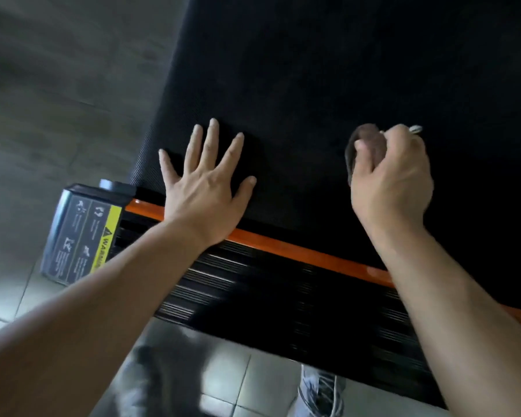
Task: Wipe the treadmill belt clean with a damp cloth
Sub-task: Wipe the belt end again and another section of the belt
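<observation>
Fig. Treadmill belt (pixel 313 70), seen from above. My left hand (pixel 205 188) lay flat on it, fingers spread, near its left edge. My right hand (pixel 394 182) was curled tightly round the bunched cloth (pixel 366 145) over the belt's near part. Risks, as I judged them: the belt could creep under the braced palm, or the small wad could slip out. The orange strip (pixel 298 251) bounded the near side, and open belt lay beyond.

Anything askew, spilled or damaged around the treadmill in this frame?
Nothing stands out: the left hand lies flat on the belt, the right hand grips the cloth, and the warning label looks intact.
</observation>
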Demonstrator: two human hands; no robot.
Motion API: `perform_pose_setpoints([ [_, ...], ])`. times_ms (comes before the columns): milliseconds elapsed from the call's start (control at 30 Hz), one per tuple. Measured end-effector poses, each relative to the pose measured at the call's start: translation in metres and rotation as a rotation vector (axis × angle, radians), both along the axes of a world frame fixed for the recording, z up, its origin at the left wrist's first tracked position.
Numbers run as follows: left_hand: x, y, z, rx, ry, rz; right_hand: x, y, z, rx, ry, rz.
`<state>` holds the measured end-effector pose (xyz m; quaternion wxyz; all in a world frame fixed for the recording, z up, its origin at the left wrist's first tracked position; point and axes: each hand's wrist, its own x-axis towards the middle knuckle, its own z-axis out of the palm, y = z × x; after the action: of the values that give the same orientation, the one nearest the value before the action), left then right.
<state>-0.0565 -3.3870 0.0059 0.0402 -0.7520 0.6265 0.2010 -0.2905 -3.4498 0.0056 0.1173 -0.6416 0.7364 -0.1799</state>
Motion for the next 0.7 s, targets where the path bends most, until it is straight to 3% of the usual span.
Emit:
perform_pose_setpoints([
  [67,0.011,-0.001,0.000,-0.010,-0.050,-0.033,0.024,0.005,-0.001,-0.043,0.035,0.016],
  [233,0.064,-0.007,0.002,0.003,-0.023,-0.065,0.117,0.060,-0.009,-0.040,-0.089,0.387],
  [433,0.107,-0.012,0.010,0.094,0.174,0.035,0.107,0.031,-0.007,0.019,-0.017,-0.015],
  [600,0.131,-0.018,0.004,-0.002,0.357,0.123,0.174,0.060,0.006,0.097,-0.196,0.442],
  [700,0.157,-0.024,-0.005,-0.016,0.539,0.362,0.200,0.032,-0.001,0.009,-0.152,0.475],
])
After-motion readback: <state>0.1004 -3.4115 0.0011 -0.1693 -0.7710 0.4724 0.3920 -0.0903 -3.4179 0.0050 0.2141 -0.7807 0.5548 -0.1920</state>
